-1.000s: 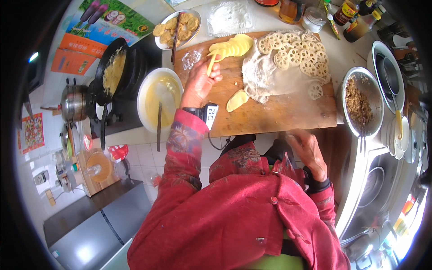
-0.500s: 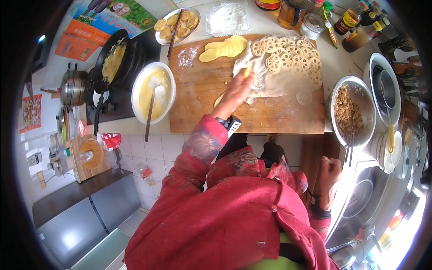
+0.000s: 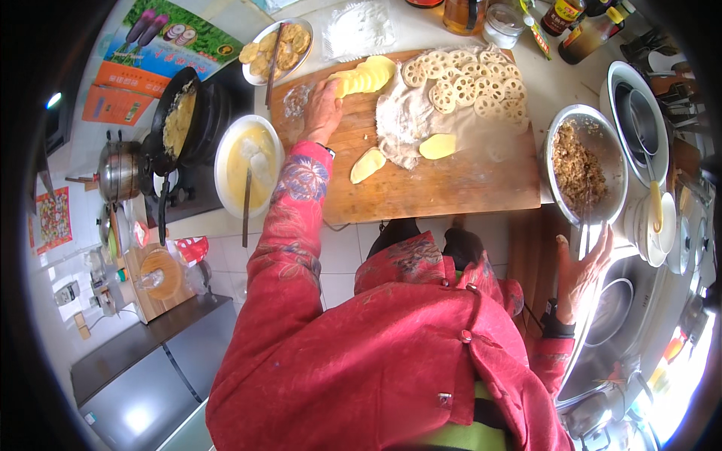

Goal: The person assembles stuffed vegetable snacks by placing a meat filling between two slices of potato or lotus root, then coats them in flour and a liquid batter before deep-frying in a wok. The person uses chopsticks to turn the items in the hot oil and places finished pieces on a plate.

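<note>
My left hand (image 3: 323, 113) is at the left end of a row of overlapping yellow potato slices (image 3: 368, 77), fingers closed on the endmost slice. Two single potato slices lie lower on the wooden cutting board (image 3: 466, 188): one slice (image 3: 438, 146) on the edge of a floury cloth (image 3: 402, 120), another slice (image 3: 367, 165) beside it. Lotus root rounds (image 3: 466, 84) cover the far right of the cloth. My right hand (image 3: 583, 270), empty and with fingers spread, hangs by the near rim of a metal bowl (image 3: 555, 161) of brown minced filling, close to chopsticks (image 3: 584, 233).
Left of the board stands a white bowl of yellow batter (image 3: 233, 169) with a utensil in it. Beyond are a black frying pan (image 3: 159, 143), a plate of fried rounds (image 3: 310, 46) and a tray of white flour (image 3: 359, 31). Bottles (image 3: 583, 43) stand far right; nested basins (image 3: 611, 98) right.
My left hand has let go of a slice on the cloth and moved left to the row. My right hand has risen toward the metal bowl and opened its fingers. The view has shifted slightly.
</note>
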`<state>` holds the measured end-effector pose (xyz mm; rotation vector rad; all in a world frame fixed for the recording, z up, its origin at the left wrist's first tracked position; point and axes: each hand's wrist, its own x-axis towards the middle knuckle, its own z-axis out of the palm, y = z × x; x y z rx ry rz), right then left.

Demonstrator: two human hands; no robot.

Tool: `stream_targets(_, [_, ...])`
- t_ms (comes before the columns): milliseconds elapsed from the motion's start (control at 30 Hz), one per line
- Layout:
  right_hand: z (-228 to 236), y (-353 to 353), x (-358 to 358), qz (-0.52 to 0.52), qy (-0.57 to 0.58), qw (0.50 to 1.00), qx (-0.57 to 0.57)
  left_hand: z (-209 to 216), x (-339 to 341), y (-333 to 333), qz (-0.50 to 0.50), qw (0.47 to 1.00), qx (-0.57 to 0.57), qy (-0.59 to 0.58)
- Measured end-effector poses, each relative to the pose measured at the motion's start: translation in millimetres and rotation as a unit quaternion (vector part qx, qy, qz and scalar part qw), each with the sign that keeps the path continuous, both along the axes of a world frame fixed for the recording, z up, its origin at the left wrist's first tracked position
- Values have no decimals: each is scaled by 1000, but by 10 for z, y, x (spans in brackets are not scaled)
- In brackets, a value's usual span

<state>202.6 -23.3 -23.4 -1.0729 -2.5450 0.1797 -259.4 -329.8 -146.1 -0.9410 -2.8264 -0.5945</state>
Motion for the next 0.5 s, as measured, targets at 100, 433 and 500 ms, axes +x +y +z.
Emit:
stream_targets(100, [-29, 46, -39, 2, 28, 997, -67, 0, 10, 4, 11, 999, 50, -20])
stream_targets(433, [-190, 246, -47, 89, 63, 992, -58, 550, 321, 46, 124, 830, 362, -406])
stream_targets(500, [-185, 290, -52, 80, 64, 992, -76, 683, 510, 149, 81, 770, 423, -470])
